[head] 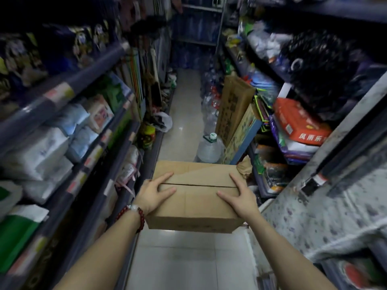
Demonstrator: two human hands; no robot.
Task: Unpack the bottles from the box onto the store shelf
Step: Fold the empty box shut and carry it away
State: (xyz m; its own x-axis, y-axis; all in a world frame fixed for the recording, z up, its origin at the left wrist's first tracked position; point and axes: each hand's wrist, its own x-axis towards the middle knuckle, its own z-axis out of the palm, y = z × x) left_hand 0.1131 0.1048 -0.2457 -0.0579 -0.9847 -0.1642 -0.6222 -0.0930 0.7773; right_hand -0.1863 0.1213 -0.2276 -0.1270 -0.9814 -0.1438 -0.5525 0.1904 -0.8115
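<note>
- A closed cardboard box is held out at the middle of a narrow shop aisle, above the pale tiled floor, its top flaps meeting in a seam that runs across it.
- The left hand lies on the box's left top edge, fingers spread over the flaps and thumb on the lid; a red bead bracelet sits on that wrist.
- The right hand grips the right top edge the same way, fingers splayed flat on the lid and the palm wrapped at the corner.
- No bottles from the box can be seen; the lid hides whatever is inside.
- On the left, the store shelf rises in dark tiers, packed with white and pale-blue soft packs and green packages further down.
- On the right, shelves hold an orange packet with printed characters, stacked flat goods and a heap of dark curly material.
- Just beyond the box a large clear water jug with a green cap stands on the floor, with more clear jugs lined up behind it along the right side.
- Tall flat cartons lean against the right shelving beside the jugs, narrowing the passage.
- A white plastic bag lies on the floor at the left shelf's foot.
- A patterned cloth-covered surface juts in close on the right.
</note>
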